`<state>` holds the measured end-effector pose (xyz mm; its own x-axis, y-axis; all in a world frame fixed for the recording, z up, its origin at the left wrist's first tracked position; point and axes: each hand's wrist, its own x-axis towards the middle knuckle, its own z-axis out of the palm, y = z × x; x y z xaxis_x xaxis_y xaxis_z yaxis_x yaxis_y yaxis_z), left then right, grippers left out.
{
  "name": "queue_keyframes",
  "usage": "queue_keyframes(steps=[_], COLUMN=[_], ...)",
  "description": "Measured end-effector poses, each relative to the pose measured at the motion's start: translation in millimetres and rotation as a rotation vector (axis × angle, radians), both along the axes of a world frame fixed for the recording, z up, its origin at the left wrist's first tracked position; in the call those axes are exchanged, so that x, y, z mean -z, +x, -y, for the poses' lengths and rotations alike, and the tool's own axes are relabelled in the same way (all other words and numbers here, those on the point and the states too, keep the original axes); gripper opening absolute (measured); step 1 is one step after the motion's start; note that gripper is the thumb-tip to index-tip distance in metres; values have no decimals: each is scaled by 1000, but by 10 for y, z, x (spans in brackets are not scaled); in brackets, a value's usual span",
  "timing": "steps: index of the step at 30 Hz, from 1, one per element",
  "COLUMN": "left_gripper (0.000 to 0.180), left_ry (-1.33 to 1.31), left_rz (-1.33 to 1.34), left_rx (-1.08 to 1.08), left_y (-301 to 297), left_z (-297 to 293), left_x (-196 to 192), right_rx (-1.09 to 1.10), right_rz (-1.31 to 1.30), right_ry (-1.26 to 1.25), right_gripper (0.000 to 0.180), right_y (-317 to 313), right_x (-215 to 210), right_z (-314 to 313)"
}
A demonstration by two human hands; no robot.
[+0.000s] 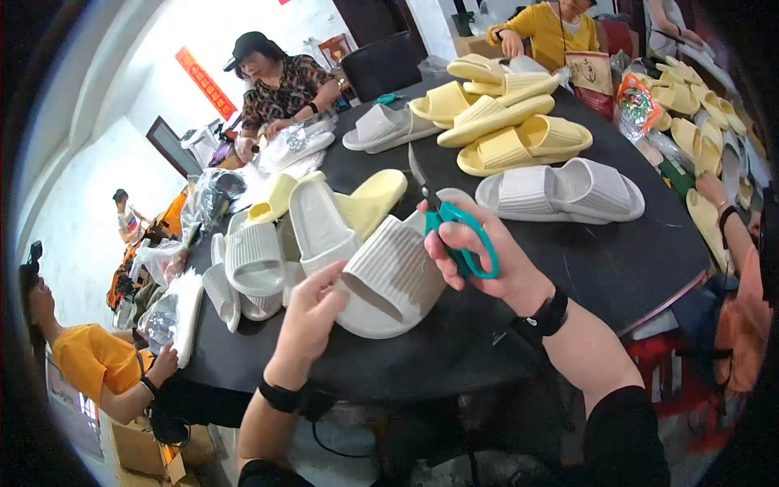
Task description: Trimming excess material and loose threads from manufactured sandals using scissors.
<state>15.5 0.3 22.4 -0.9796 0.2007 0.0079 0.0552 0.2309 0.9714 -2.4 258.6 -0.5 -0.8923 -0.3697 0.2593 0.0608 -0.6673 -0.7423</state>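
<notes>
My right hand [511,264] is wrapped round scissors [464,237] with teal handles, their blades pointing up and away from me. Just below them, a light grey slide slipper [389,280] with a ribbed strap is tilted over the near part of the table. My left hand [311,312] pinches the left edge of that slipper, thumb and fingers close together. Behind it, another light grey slipper [316,215] leans up beside a pale yellow slipper [377,195].
A round black table [568,276] bears yellow slippers [519,142] in a pile and a grey pair [568,191]. More grey slippers [253,256] lie left. Co-workers sit around, one in orange [97,357] at left, one in a patterned top [284,89] opposite. Plastic bags [215,195] are heaped left.
</notes>
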Motion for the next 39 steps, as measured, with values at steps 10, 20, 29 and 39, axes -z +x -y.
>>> queue_keyframes(steps=[10, 20, 29, 39], left_gripper=[37, 10, 11, 10], left_ry=[73, -560, -399, -151], left_rz=[242, -543, -653, -514], left_rx=[82, -85, -181, -223], left_y=[586, 722, 764, 779], left_z=[-255, -180, -153, -19], left_x=[466, 686, 1010, 1050], right_rx=[-18, -2, -15, -371], right_rz=[44, 32, 30, 349], right_ry=[9, 139, 231, 359], right_gripper=[37, 50, 40, 45], right_y=[-82, -83, -1, 1097], right_x=[69, 111, 66, 85], right_z=[-16, 62, 100, 316])
